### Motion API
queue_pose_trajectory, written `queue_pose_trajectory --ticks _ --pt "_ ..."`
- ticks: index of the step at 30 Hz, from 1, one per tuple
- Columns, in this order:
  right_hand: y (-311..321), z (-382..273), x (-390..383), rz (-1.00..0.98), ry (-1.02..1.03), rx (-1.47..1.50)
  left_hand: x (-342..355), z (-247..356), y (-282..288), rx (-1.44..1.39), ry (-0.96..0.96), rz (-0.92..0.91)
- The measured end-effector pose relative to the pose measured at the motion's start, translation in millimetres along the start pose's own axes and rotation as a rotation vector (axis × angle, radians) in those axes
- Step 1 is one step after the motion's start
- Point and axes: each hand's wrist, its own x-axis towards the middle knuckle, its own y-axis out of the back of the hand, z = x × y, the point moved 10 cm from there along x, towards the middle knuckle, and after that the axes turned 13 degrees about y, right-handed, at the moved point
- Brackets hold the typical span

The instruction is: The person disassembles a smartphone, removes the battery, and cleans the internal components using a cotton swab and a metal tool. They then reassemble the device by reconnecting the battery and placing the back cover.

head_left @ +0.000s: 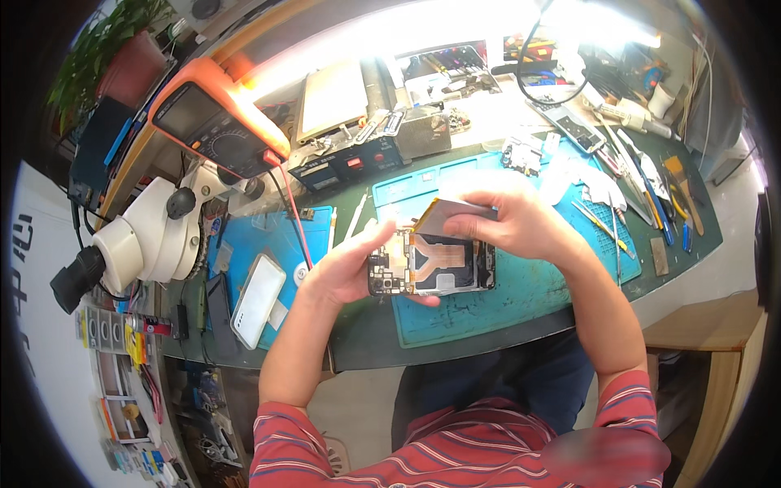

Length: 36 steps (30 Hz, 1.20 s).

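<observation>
An opened smartphone (454,267) lies across my left hand (346,268), whose fingers are wrapped round its camera end. Its circuit board and a copper-coloured flex cable show inside. Above the phone, my right hand (512,220) pinches a flat grey phone battery (446,218) between thumb and fingers. The battery is tilted over the phone's open bay, with its left end near the board. Whether a cable still joins the two cannot be made out. Both hands are above the blue repair mat (439,325).
An orange multimeter (215,122) and a white microscope (146,236) stand at the left. A white phone (259,301) lies on a second mat below them. Tweezers, a brush (682,187) and several other tools fill the right side. A blue power unit (350,163) sits behind.
</observation>
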Motion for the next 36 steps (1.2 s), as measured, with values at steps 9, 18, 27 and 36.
queue_pose_trajectory --ticks 9,18,27,36 --pt "13 8 -3 0.21 0.025 0.179 -7 25 5 0.379 -0.129 0.415" --pt "-5 14 -10 0.14 0.033 0.428 -3 24 22 0.286 -0.104 0.476" --pt "51 -6 -18 0.671 0.162 0.68 3 17 16 0.376 0.031 0.417" --pt "14 -112 83 0.465 0.618 -0.956 6 10 16 0.529 -0.05 0.575"
